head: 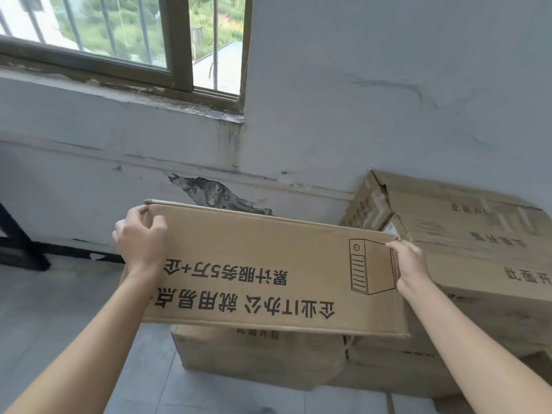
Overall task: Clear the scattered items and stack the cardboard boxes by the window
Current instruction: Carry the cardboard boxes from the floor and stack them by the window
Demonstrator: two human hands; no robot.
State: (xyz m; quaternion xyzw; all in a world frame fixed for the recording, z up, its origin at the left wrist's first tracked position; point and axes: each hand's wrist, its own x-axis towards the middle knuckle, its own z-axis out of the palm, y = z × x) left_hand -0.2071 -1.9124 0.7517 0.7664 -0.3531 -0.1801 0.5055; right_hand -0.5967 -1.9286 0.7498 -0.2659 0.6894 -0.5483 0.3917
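A long brown cardboard box [268, 264] with black printed characters and a computer-tower drawing is held in the air in front of me. My left hand [142, 237] grips its left end over the top edge. My right hand [409, 264] grips its right end. Directly beneath it, another cardboard box [257, 357] rests on the floor. To the right, a stack of larger cardboard boxes [478, 249] stands against the wall, the top one with a torn flap. The window [119, 34] is above and to the left.
The pale wall [358, 85] below the window has a patch of broken plaster. A black metal frame leg [21, 246] stands at the far left. Grey tiled floor [59, 309] stretches out to the left of the boxes.
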